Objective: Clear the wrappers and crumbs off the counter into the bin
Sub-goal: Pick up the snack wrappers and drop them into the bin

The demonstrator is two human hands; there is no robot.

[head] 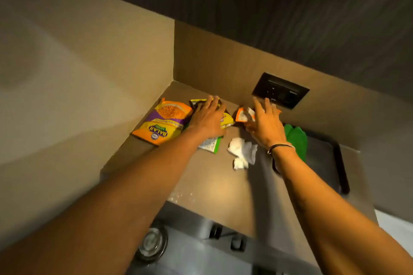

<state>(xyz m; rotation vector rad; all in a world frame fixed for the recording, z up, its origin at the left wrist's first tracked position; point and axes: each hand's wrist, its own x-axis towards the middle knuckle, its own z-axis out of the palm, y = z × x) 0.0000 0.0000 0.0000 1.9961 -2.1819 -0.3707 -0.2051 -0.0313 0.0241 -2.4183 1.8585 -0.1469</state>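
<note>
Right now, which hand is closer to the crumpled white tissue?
The right hand. It hovers just behind and beside the crumpled white tissue, reaching to the torn orange wrapper. The left hand is farther left, flat on the dark packet.

snack bag (161, 122): orange, purple | tissue (242, 152): white | counter (214, 185): tan

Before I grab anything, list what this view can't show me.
- Bin: not in the head view at all.
- Black-and-yellow wrapper: mostly covered by the left hand.
- Orange wrapper: partly behind the right hand; grip unclear.
- Green item: hidden by the right wrist.
- Crumbs: too blurred to judge.
</note>
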